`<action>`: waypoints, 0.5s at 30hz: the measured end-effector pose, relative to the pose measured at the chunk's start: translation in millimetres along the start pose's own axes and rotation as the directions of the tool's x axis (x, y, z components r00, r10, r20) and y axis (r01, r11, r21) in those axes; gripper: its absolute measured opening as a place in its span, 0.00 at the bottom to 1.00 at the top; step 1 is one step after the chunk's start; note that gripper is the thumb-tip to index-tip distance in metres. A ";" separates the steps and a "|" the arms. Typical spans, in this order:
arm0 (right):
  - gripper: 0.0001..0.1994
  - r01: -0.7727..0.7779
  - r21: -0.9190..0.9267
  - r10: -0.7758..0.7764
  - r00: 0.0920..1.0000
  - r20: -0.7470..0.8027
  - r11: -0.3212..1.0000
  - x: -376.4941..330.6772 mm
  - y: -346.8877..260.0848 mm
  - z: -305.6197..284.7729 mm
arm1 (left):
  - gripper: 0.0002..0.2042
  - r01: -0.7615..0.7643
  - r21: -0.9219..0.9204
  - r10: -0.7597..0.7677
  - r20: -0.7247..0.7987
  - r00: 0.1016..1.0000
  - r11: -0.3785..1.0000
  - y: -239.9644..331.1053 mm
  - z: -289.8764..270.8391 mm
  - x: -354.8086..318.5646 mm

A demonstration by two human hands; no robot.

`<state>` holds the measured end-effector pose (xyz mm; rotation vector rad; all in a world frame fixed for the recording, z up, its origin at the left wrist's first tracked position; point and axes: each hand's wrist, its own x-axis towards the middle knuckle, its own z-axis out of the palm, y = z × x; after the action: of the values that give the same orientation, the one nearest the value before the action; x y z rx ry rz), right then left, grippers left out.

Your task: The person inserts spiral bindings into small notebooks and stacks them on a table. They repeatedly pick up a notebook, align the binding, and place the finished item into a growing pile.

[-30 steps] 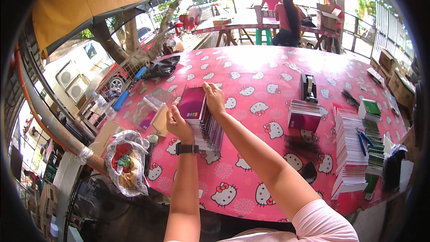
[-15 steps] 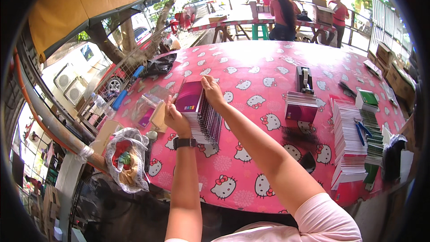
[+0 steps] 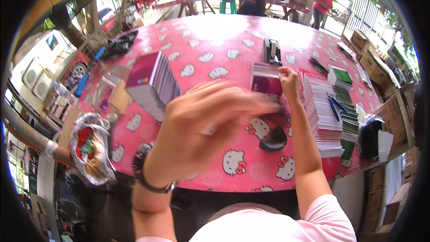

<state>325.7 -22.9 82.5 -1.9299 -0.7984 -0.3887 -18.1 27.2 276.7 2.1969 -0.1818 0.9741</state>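
Note:
My left hand (image 3: pixel 204 127), blurred by motion, is raised over the middle of the table. Its fingers stretch to the right, holding nothing I can see; a dark watch circles the wrist. My right hand (image 3: pixel 290 83) has curled fingers at the right corner of a small stack of purple notebooks (image 3: pixel 266 84). Whether anything is pinched there is hidden. A taller stack of purple spiral notebooks (image 3: pixel 154 83) stands apart, left of my left hand. Dark wire coils, partly behind my left fingertips, lie below the small stack, near a black rounded object (image 3: pixel 273 140).
A black tape dispenser (image 3: pixel 272 51) stands behind the small stack. To the right are piled white page blocks (image 3: pixel 320 107), blue-handled pliers (image 3: pixel 335 107) and a green notebook (image 3: pixel 340 77). A plastic bag of cloth scraps (image 3: pixel 92 148) hangs at the left edge. People work at the far table.
Both hands have left the tall notebook stack, which now stands by itself. My right hand has moved right to the small stack; my left hand has lifted and swung right. The view has shifted right.

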 end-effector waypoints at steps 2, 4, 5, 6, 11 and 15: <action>0.13 -0.009 -0.296 0.010 1.000 0.004 0.955 9.5 38.8 -19.2 | 0.09 -0.229 -0.018 0.228 0.195 0.954 0.973 42.1 12.2 33.1; 0.15 0.198 -0.309 -0.179 0.980 0.090 0.930 13.7 26.6 1.7 | 0.11 -0.378 0.056 0.340 0.332 0.880 0.924 82.9 8.0 35.7; 0.17 0.259 -0.311 -0.232 0.965 0.121 0.914 3.6 24.3 12.4 | 0.12 -0.415 0.064 0.356 0.406 0.842 0.908 91.7 10.8 35.4; 0.17 0.257 -0.346 -0.219 0.965 0.145 0.903 -2.0 21.5 20.6 | 0.13 -0.459 0.089 0.367 0.476 0.800 0.884 97.2 11.6 35.7; 0.14 0.302 -0.406 -0.249 0.952 0.179 0.862 9.1 38.6 22.8 | 0.18 -0.635 0.073 0.416 0.698 0.583 0.769 110.6 19.3 39.7; 0.10 0.369 -0.388 -0.331 0.929 0.163 0.845 13.7 20.9 32.0 | 0.23 -0.742 0.095 0.394 0.799 0.455 0.664 143.1 20.8 35.7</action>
<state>347.7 3.7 61.2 -2.2016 -1.2154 -0.7485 -36.4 -86.3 371.5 2.9388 -1.3256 0.3771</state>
